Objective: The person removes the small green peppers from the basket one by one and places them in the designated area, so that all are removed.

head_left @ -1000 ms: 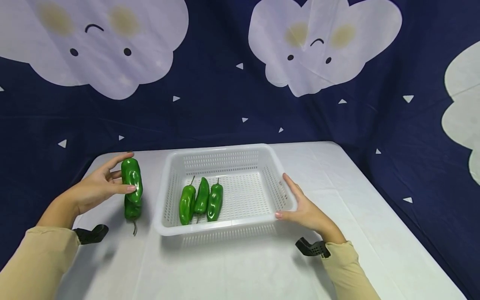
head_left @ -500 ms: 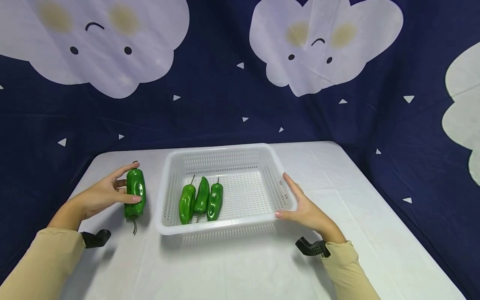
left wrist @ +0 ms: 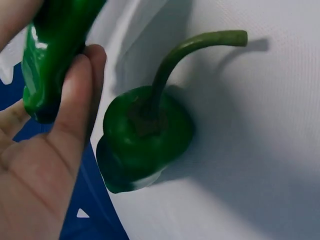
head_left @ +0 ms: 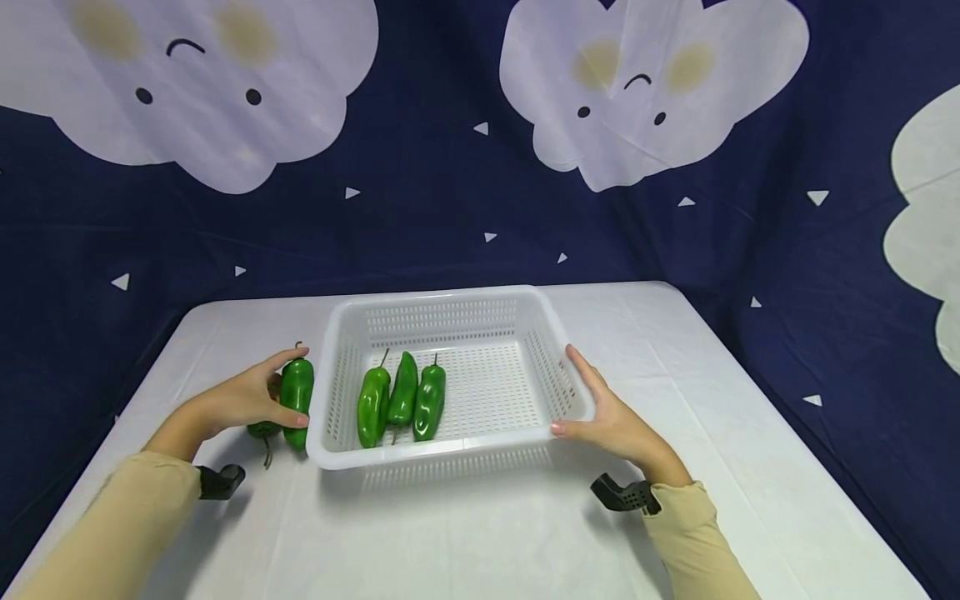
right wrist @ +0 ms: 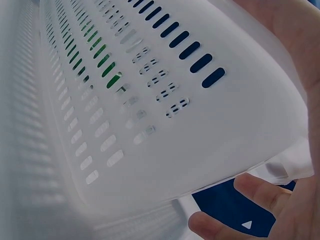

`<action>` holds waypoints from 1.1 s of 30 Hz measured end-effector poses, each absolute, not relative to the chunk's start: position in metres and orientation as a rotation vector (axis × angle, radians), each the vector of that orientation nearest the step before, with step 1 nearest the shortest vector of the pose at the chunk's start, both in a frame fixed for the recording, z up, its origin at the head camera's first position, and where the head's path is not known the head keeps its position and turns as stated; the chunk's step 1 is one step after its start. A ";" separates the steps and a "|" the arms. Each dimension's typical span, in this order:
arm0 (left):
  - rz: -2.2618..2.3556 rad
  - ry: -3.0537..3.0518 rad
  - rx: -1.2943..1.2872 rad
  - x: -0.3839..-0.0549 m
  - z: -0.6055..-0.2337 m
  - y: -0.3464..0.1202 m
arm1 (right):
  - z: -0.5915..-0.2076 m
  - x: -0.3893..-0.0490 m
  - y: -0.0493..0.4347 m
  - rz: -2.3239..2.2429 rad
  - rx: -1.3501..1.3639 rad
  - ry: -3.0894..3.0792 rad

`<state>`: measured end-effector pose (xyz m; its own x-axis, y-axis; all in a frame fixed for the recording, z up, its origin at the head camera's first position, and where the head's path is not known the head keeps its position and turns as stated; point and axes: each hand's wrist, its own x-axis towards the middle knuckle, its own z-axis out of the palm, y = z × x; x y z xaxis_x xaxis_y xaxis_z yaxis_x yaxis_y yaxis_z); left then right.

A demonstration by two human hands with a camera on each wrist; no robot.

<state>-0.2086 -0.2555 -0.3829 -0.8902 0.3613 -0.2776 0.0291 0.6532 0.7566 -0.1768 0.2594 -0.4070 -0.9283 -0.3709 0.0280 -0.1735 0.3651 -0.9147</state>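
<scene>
The left hand (head_left: 236,404) pinches a pepper (head_left: 297,385) between thumb and fingers. Under the fingers, partly hidden, a second pepper (left wrist: 145,132) lies on the table (head_left: 465,533). Just past the fingertips is the basket (head_left: 442,443), holding three peppers (head_left: 404,392); the right hand (head_left: 615,427) grips its corner, thumb and fingers spread.

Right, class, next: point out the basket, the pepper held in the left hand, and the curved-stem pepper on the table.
Basket (head_left: 491,387): head view, on its bare floor.
Held pepper (head_left: 298,383): head view, on its upper body.
Curved-stem pepper (left wrist: 152,147): left wrist view, on its rounded stem end.
</scene>
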 end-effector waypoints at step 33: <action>0.816 2.719 0.259 -0.202 -0.356 -0.259 | -0.407 -0.175 0.258 -1.624 -0.504 2.421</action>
